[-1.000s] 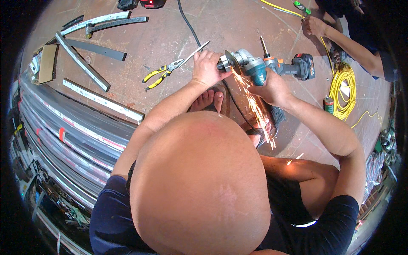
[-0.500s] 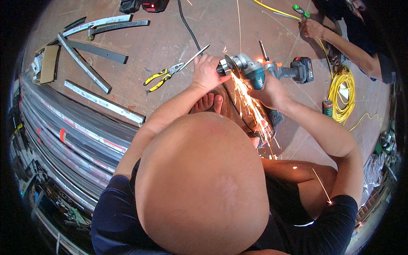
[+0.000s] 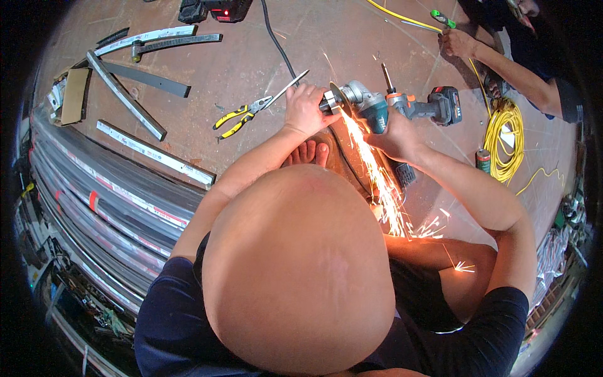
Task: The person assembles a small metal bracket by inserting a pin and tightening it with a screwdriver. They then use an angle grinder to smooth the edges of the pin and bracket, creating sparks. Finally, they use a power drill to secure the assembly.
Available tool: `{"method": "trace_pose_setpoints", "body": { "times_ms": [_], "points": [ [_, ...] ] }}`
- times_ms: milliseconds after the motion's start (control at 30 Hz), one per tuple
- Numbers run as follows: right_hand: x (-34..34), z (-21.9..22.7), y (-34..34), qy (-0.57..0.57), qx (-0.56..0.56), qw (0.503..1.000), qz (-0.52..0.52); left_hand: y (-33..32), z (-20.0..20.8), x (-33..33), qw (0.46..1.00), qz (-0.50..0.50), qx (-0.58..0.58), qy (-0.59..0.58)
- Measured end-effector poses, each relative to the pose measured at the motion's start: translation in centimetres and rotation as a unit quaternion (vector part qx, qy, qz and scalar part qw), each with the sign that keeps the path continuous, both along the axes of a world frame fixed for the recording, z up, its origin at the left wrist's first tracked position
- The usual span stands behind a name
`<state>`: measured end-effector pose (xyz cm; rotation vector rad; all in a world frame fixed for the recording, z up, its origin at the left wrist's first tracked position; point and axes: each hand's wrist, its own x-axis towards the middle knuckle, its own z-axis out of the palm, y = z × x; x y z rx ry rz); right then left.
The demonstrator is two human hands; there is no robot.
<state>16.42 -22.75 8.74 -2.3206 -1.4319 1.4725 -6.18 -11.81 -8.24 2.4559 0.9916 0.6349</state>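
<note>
1. Clasping the teal body of an angle grinder (image 3: 372,108) in the right grip (image 3: 397,135), over the floor (image 3: 352,44) and beyond the bare foot (image 3: 308,152).
2. Holding a short metal piece (image 3: 326,100) in the left grip (image 3: 304,110), right at the grinder's disc (image 3: 341,97).
3. Throwing bright sparks (image 3: 377,176) from the disc toward the right leg (image 3: 418,252).
4. Having yellow-and-black pliers (image 3: 250,112) left of the left grip.
5. Having a grey-and-orange drill (image 3: 418,109) just beyond the right grip, and a coiled yellow cord (image 3: 494,148) farther right.
</note>
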Motion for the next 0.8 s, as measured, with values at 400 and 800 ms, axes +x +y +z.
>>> {"method": "trace_pose_setpoints", "body": {
  "times_ms": [400,800],
  "points": [
    [0.2,-1.3,-0.6,-0.016,0.042,0.999,-0.005,0.0,0.0,0.1,1.0,0.001,-0.004,0.013],
    [1.2,-4.1,-1.8,-0.031,0.089,0.996,0.001,-0.1,-0.3,0.0,1.0,0.005,0.006,0.0]
  ]
}}
